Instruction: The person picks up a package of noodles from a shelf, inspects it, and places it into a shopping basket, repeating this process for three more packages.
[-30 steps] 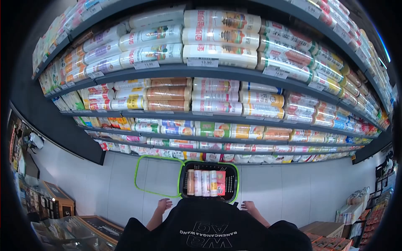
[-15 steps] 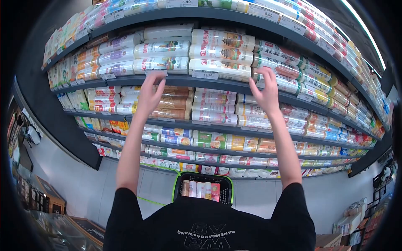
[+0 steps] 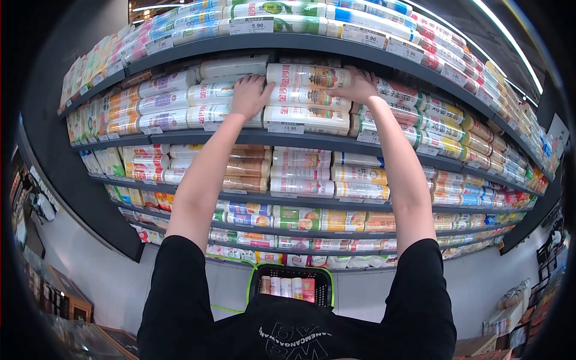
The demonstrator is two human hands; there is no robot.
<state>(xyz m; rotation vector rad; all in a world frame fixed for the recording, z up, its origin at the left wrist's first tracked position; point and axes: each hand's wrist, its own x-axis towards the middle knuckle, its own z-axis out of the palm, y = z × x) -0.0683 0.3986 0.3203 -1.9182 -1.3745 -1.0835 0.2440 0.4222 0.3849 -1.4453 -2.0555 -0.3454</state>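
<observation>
On an upper shelf, clear-wrapped packs of dried noodles (image 3: 307,96) with red print lie stacked between my two hands. My left hand (image 3: 251,96) touches the left end of this stack and the neighbouring white packs (image 3: 210,94); its fingers are stretched and its thumb apart. At the stack's right end is my right hand (image 3: 360,89), its thumb across the front and its fingers curled over the end of the top pack (image 3: 306,75). Some of those fingertips are hidden. Beneath the stack, a price tag (image 3: 285,128) reads 13.90.
A shelf board (image 3: 288,41) runs close above my hands. More packs (image 3: 240,171) fill the lower shelves. Below me, a black basket with a green rim (image 3: 325,281) holds several packs. Boxes (image 3: 69,288) stand at the lower left.
Both hands have moved up and forward from in front of the shelf edge onto the noodle packs. The left hand has also moved right, and the right hand slightly left.
</observation>
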